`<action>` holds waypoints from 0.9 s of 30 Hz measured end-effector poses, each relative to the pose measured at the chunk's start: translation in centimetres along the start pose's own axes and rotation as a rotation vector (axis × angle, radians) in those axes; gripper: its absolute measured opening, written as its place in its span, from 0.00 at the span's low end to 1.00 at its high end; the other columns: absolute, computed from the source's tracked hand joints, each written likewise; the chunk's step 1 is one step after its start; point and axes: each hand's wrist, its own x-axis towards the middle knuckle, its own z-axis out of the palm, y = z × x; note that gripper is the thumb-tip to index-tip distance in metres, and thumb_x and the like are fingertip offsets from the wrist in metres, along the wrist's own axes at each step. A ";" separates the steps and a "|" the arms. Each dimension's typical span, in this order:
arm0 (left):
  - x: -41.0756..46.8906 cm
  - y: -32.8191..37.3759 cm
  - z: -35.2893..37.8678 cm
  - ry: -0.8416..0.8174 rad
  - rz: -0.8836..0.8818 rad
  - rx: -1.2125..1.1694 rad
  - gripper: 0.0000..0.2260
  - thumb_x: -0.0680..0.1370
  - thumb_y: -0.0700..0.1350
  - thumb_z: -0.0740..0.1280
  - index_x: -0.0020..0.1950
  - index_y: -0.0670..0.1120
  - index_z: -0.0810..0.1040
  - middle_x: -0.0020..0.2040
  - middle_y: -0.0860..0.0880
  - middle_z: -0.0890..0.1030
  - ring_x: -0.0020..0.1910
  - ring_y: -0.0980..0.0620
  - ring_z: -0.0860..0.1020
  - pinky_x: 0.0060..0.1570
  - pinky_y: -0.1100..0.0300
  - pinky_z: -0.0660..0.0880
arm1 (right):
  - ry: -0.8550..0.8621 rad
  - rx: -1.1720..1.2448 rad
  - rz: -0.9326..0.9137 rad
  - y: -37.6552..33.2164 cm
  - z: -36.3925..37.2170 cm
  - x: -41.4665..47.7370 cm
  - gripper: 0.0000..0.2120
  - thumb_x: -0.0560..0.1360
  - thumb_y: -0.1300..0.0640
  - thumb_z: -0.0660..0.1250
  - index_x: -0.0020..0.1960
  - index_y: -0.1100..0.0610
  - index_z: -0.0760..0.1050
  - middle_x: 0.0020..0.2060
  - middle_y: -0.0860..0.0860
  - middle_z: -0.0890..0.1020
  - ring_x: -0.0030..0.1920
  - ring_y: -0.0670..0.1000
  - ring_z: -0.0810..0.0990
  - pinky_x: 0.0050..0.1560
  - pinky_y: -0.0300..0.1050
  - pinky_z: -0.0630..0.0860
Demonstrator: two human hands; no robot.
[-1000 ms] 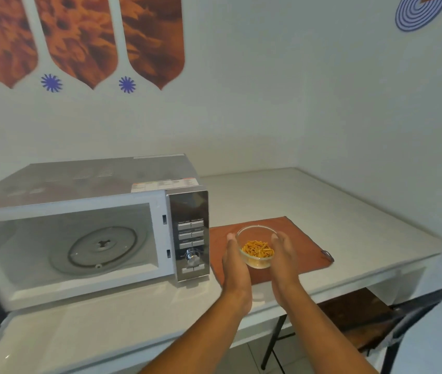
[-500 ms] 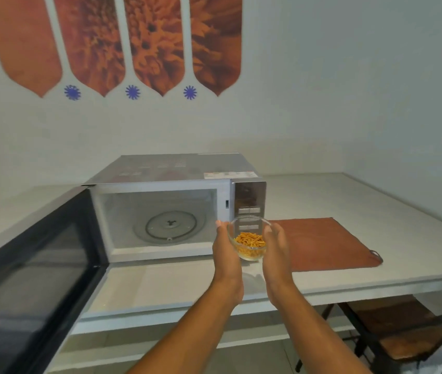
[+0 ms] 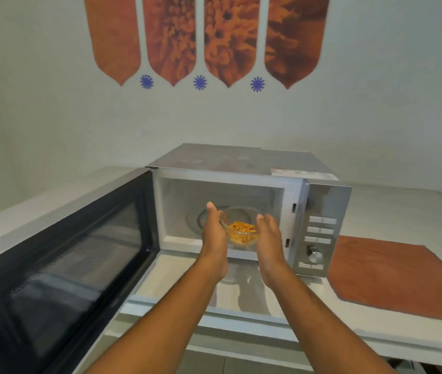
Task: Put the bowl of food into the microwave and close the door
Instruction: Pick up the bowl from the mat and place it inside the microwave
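A small clear glass bowl [image 3: 242,230] with orange food strips is held between my left hand [image 3: 214,233] and my right hand [image 3: 269,238], one on each side. The bowl hangs at the mouth of the silver microwave [image 3: 241,166], just above the lower front lip of its cavity. Behind the bowl the glass turntable [image 3: 201,218] shows partly. The black-windowed microwave door [image 3: 60,260] is swung wide open to the left, toward me.
The control panel [image 3: 319,238] with buttons and a dial sits right of the cavity. An orange cloth mat [image 3: 400,276] lies on the white counter [image 3: 392,209] to the right. The open door fills the left foreground.
Both hands have carried the bowl leftward from the mat side and forward to the microwave's opening. My view has swung left and moved closer to the microwave.
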 end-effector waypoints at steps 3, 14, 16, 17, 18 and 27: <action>2.6 0.0 -0.9 0.006 -0.001 0.004 0.35 0.83 0.72 0.48 0.69 0.51 0.82 0.61 0.47 0.88 0.64 0.48 0.84 0.75 0.45 0.74 | -0.024 -0.026 0.026 1.2 2.1 3.0 0.24 0.84 0.44 0.55 0.75 0.54 0.67 0.69 0.55 0.76 0.64 0.53 0.77 0.60 0.48 0.75; 11.6 0.3 -1.1 0.045 -0.012 -0.064 0.41 0.80 0.75 0.50 0.84 0.51 0.66 0.83 0.47 0.71 0.82 0.44 0.69 0.83 0.41 0.59 | -0.034 -0.057 0.085 2.1 6.4 11.9 0.21 0.83 0.43 0.53 0.71 0.50 0.71 0.62 0.53 0.80 0.59 0.54 0.78 0.62 0.52 0.74; 13.3 -0.1 -1.2 0.028 -0.024 -0.094 0.48 0.72 0.80 0.52 0.84 0.53 0.67 0.82 0.48 0.72 0.81 0.43 0.69 0.83 0.37 0.59 | -0.032 -0.091 0.082 2.4 6.8 13.2 0.23 0.82 0.41 0.53 0.71 0.50 0.72 0.62 0.54 0.81 0.60 0.56 0.79 0.66 0.56 0.75; 14.1 -0.4 -1.3 0.028 -0.026 -0.115 0.51 0.68 0.82 0.53 0.83 0.53 0.69 0.81 0.48 0.73 0.80 0.43 0.71 0.83 0.37 0.61 | -0.033 -0.101 0.087 2.5 7.0 13.8 0.24 0.81 0.41 0.53 0.71 0.51 0.72 0.62 0.55 0.81 0.60 0.57 0.79 0.67 0.58 0.75; 14.9 -0.7 -1.3 0.036 -0.026 -0.123 0.54 0.64 0.83 0.54 0.82 0.52 0.70 0.80 0.48 0.75 0.79 0.43 0.72 0.82 0.38 0.62 | -0.034 -0.109 0.098 2.6 7.1 14.3 0.25 0.81 0.40 0.53 0.71 0.51 0.73 0.62 0.56 0.81 0.60 0.58 0.79 0.67 0.58 0.75; 19.5 -2.1 -1.3 0.073 -0.023 -0.166 0.62 0.53 0.84 0.56 0.81 0.51 0.73 0.79 0.47 0.77 0.78 0.44 0.73 0.82 0.43 0.64 | -0.045 -0.070 0.065 4.4 7.6 16.9 0.28 0.79 0.38 0.52 0.71 0.52 0.73 0.62 0.54 0.81 0.61 0.56 0.79 0.70 0.58 0.73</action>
